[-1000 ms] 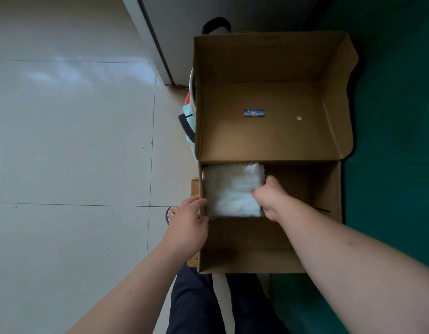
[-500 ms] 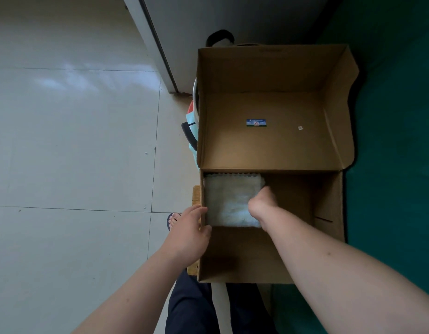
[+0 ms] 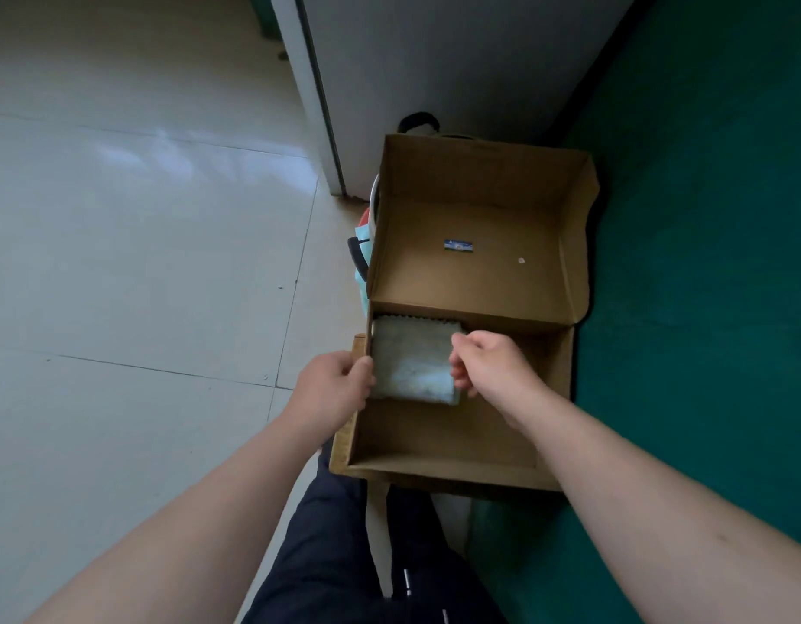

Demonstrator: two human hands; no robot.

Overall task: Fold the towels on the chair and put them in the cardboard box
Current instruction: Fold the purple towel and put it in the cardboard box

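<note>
Cardboard box [image 3: 443,448]: your left hand [image 3: 333,389] grips its side wall.
Towel [image 3: 412,360]: folded, lying inside (far-left corner).
Right hand [image 3: 490,367]: you've lifted it off; fingers loosely curled, empty.
Next: probably another towel.

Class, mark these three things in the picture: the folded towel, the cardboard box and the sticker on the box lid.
folded towel [image 3: 412,360], head view, middle of its top face
cardboard box [image 3: 439,436], head view, bare floor
sticker [image 3: 459,245], head view, its centre
</note>
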